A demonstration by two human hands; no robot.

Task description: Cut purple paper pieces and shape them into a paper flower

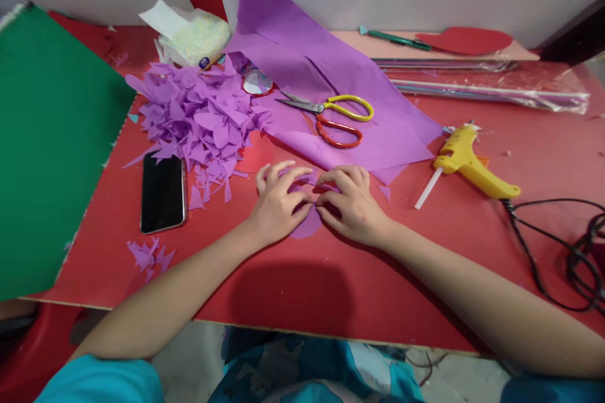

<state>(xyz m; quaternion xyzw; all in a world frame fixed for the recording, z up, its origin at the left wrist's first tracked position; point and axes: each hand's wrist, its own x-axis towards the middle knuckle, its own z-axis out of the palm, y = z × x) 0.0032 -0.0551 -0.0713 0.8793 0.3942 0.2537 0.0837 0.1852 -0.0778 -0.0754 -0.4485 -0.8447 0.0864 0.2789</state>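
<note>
A small piece of purple paper (306,227) lies on the red table between my hands, partly hidden under the fingers. My left hand (278,204) pinches it from the left with thumb and fingertips. From the right, my right hand (352,204) grips the same piece, its fingertips almost meeting the left ones. Just beyond the hands is a large purple sheet (378,113), with yellow-and-red-handled scissors (326,107) resting on it. A heap of cut purple paper scraps (193,113) is piled to the left.
A black phone (163,194) lies left of my hands, near a green board (57,157). At right rests a yellow glue gun (472,160) with a black cord (529,258). Behind are a tissue pack (201,38), a green cutter (397,39) and plastic-wrapped sheets (496,94).
</note>
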